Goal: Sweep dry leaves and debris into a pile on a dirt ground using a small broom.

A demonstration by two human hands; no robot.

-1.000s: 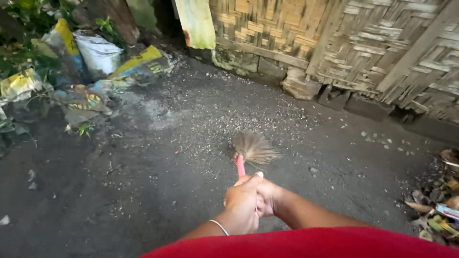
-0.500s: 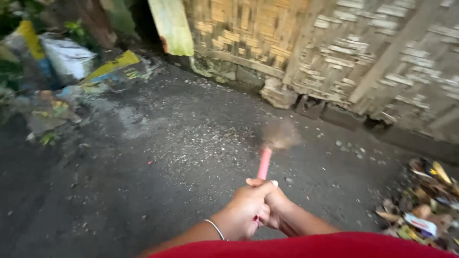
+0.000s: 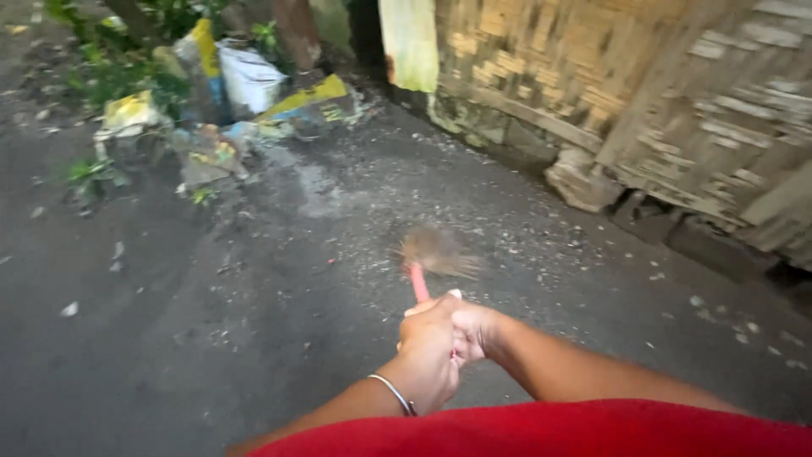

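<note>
Gripping the pink-handled broom (image 3: 420, 275) with both fists, you hold its blurred bristles low over the dark ground (image 3: 211, 338), near the middle. Your left hand (image 3: 430, 338) wraps the handle in front, your right hand (image 3: 474, 328) closed just behind it. Rubbish sacks (image 3: 245, 76) lie at the far-left edge, beside the woven bamboo wall (image 3: 592, 68).

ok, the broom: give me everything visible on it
The broom has a pink, plastic-looking handle and a brownish head of fine fibres that fan out, motion-blurred. It points away from the person, head low over the dark, grit-strewn ground; whether it touches the ground cannot be told. Both hands clasp the handle's near end together, the left hand in front of the right hand, hiding the handle's end.
</note>
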